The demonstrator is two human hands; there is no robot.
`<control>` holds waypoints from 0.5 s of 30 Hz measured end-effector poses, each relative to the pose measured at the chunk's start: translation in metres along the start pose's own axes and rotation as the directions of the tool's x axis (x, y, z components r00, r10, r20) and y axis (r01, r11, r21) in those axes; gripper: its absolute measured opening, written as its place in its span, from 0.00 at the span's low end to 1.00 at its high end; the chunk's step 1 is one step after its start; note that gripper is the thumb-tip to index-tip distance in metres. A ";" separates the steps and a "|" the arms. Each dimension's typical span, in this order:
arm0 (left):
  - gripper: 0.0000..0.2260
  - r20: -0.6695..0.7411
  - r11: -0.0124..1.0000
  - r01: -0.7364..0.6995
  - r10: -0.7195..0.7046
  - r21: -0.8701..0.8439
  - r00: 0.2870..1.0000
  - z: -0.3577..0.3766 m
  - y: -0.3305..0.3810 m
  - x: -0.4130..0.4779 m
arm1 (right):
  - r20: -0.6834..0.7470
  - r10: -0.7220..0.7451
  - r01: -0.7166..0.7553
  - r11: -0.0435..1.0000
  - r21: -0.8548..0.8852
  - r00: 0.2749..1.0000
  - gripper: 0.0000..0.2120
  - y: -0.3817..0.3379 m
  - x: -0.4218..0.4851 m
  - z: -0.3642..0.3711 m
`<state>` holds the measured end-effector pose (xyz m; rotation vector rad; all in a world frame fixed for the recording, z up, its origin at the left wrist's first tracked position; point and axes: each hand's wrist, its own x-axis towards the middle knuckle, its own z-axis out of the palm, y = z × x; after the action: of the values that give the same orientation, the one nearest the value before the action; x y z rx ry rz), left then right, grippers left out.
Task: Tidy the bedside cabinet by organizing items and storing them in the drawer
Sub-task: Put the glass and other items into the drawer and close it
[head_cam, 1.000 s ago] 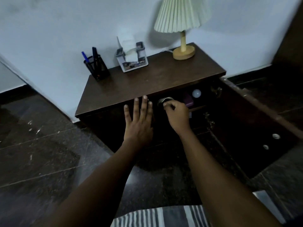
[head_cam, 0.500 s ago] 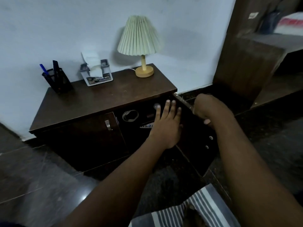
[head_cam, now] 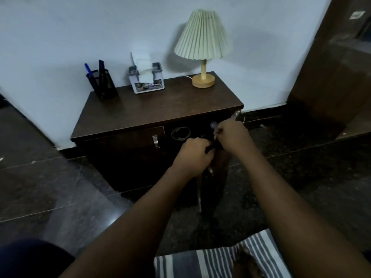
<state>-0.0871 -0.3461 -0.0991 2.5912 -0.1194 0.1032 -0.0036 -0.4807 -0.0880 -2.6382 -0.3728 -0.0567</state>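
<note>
Dark-brown wood forms the bedside cabinet [head_cam: 124, 157]. Its counter [head_cam: 160, 105], beyond the hands, carries a mesh pen holder [head_cam: 102, 84], tissue box [head_cam: 147, 81] and pleated lamp [head_cam: 202, 49] against a pale wall [head_cam: 60, 37]. The left hand [head_cam: 193, 155] and right hand [head_cam: 232, 135], close together, both curl round a dark item [head_cam: 209, 147] atop the open door [head_cam: 213, 177], over a polished stone floor [head_cam: 50, 187].

At the cabinet door [head_cam: 213, 177] edge, left hand [head_cam: 192, 156] and right hand [head_cam: 233, 137], both curled.

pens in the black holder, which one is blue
The left pen in the holder is the blue one; the right pen beside it is black.
</note>
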 end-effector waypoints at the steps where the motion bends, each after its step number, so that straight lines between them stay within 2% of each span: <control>1: 0.12 -0.002 0.990 0.000 0.001 0.142 1.000 -0.007 -0.007 0.001 | -0.087 0.013 -0.006 0.996 0.085 0.996 0.07 -0.002 -0.003 0.011; 3: 0.12 -0.042 0.937 0.011 0.004 0.350 0.999 -0.019 -0.025 0.001 | -0.220 -0.005 0.046 0.982 0.186 0.976 0.12 -0.007 -0.009 0.036; 4: 0.11 -0.071 0.906 0.007 0.025 0.423 0.997 -0.024 -0.033 0.001 | -0.236 -0.046 0.090 0.980 0.180 0.971 0.16 -0.010 -0.012 0.047; 6: 0.12 -0.117 0.838 -0.048 0.132 0.543 0.984 -0.028 -0.052 0.003 | -0.215 -0.148 0.176 0.978 0.116 0.965 0.23 -0.010 -0.012 0.065; 7: 0.17 -0.109 0.800 -0.070 0.167 0.595 0.980 -0.027 -0.062 0.005 | -0.189 -0.188 0.202 0.978 0.059 0.964 0.26 -0.008 -0.010 0.072; 10: 0.28 -0.068 0.718 -0.077 0.171 0.692 0.983 -0.020 -0.085 0.009 | -0.100 -0.269 0.255 0.958 -0.127 0.958 0.35 -0.003 -0.005 0.090; 12: 0.32 -0.082 0.687 -0.037 0.140 0.725 0.987 -0.012 -0.096 0.012 | -0.060 -0.282 0.270 0.950 -0.158 0.958 0.39 -0.001 -0.002 0.099; 15: 0.32 -0.126 0.635 0.032 0.103 0.772 0.987 -0.003 -0.107 0.016 | -0.066 -0.284 0.270 0.948 -0.169 0.956 0.40 -0.002 0.006 0.108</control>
<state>-0.0600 -0.2551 -0.1501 3.4396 -0.0741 0.4746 -0.0009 -0.4274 -0.1821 -2.7066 -0.7345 -0.3076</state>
